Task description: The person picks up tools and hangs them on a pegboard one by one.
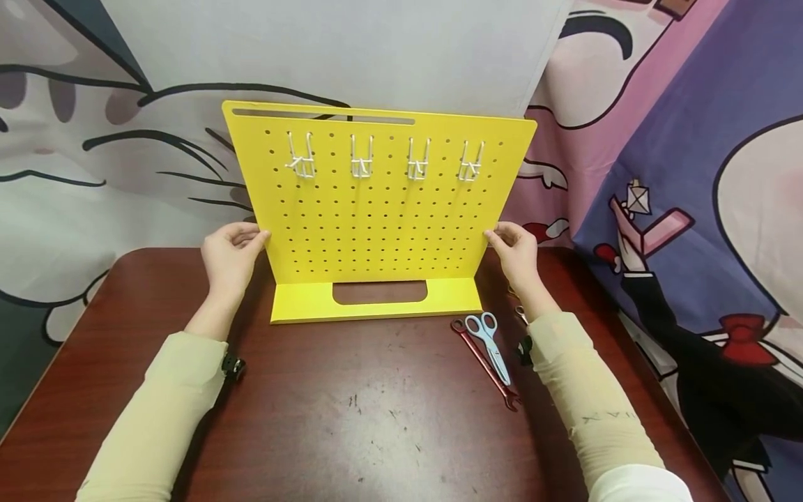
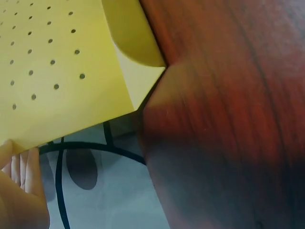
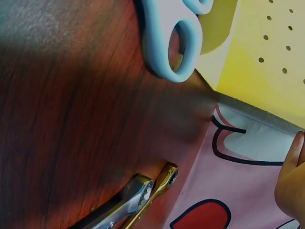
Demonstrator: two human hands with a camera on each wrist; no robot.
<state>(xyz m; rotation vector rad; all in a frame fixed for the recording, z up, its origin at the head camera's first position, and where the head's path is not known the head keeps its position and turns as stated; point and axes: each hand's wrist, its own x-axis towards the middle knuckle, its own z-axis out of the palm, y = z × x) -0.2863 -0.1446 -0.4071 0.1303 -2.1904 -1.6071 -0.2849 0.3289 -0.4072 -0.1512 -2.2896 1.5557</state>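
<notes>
A yellow pegboard (image 1: 383, 240) stands upright on its base toward the back of the brown table. Several white wire hooks (image 1: 361, 166) hang in a row near its top. My left hand (image 1: 231, 256) pinches the board's left edge between thumb and fingers, and the left wrist view shows those fingers (image 2: 29, 174) at the yellow edge. On the opposite side, my right hand (image 1: 517, 256) pinches the right edge at about the same height. Only part of the right hand shows in the right wrist view.
Light blue scissors (image 1: 495, 352) lie beside a red wrench (image 1: 479, 359) in front of the board's right corner. Near my right wrist are a silver wrench (image 3: 136, 198) and a gold wrench (image 3: 163, 183). Printed fabric (image 1: 677, 209) hangs behind and right of the table.
</notes>
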